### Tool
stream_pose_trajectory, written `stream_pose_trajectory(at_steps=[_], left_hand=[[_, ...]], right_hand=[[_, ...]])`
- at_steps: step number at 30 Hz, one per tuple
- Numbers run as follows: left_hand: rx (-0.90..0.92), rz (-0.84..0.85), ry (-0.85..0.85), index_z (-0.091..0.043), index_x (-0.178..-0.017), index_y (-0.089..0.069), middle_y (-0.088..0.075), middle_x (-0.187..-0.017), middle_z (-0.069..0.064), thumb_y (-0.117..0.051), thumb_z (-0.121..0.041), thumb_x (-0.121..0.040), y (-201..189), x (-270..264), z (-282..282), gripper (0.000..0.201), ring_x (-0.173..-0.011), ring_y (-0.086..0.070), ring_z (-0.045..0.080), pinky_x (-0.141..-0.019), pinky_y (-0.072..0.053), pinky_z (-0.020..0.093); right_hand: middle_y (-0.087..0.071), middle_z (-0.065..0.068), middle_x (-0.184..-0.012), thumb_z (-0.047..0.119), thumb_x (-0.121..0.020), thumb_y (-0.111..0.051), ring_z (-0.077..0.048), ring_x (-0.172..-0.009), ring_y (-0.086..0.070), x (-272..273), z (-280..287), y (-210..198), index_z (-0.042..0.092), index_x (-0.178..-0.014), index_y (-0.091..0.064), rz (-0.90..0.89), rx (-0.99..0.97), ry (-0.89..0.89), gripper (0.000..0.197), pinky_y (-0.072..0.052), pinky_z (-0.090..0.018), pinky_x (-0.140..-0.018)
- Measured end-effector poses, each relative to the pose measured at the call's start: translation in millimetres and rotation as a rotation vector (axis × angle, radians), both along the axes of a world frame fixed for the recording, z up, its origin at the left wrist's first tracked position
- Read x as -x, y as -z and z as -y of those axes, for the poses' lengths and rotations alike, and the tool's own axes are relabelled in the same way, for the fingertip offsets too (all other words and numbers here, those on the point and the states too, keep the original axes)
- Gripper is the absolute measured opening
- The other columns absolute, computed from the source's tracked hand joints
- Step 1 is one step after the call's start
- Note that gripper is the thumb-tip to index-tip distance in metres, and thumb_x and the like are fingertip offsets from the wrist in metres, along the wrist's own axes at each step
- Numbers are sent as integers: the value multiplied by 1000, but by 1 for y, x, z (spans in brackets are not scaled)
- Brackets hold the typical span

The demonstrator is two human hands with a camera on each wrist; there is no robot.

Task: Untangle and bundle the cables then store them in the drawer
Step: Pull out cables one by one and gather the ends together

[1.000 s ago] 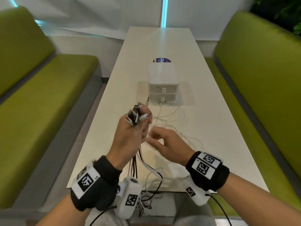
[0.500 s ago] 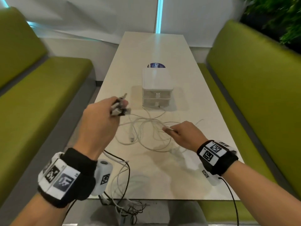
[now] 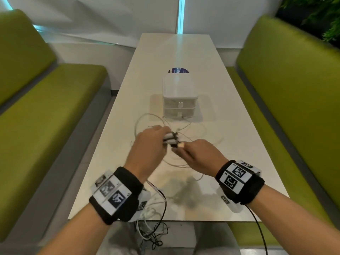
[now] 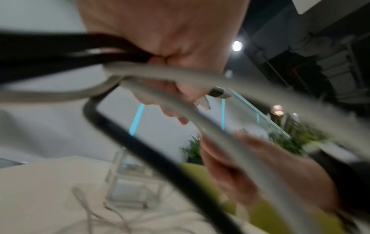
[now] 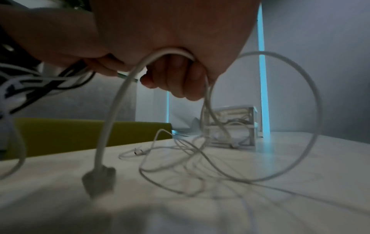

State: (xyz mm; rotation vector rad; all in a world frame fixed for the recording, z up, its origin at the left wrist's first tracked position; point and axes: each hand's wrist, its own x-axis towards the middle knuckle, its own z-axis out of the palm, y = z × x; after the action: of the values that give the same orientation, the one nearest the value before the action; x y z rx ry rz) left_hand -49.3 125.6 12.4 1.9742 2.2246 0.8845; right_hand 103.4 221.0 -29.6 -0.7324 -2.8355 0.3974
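Above the middle of the white table point(image 3: 239, 148), my left hand point(image 3: 150, 144) grips a bunch of white and black cable ends point(image 3: 172, 140), the plugs poking out to the right. The cables trail from under that wrist and off the table's near edge point(image 3: 154, 232). My right hand point(image 3: 198, 153) meets it from the right and pinches a white cable point(image 5: 128, 101) whose plug point(image 5: 100, 180) rests on the table. Loose white cable loops point(image 3: 147, 122) lie under and beyond both hands. A small white two-drawer box point(image 3: 179, 100), both drawers closed, stands behind them.
Green bench seats point(image 3: 46, 116) flank the table on the left and right point(image 3: 294, 107). A round blue sticker point(image 3: 177, 70) lies behind the drawer box. White wall panels and a plant point(image 3: 316, 17) stand at the far end.
My left hand has swung right and down with the cable ends. My right hand has come left with a white cable, so both hands now meet over the loose loops.
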Motion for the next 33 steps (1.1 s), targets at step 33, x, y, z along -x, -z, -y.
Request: stream_pose_trajectory(at_steps=[33], left_hand=[[-533,409,-542,-22,-87,-62,-63,-86,-1,-49,-14,-94,-38,97,52,18,-68,-51,-2,-65,-42,21]], right_hand=[[-43,5,-56,58,-96,-19,-11,-54,-42,-29,5,8,22,-75,-35,-210,175,133,44,-36,-33,-56]])
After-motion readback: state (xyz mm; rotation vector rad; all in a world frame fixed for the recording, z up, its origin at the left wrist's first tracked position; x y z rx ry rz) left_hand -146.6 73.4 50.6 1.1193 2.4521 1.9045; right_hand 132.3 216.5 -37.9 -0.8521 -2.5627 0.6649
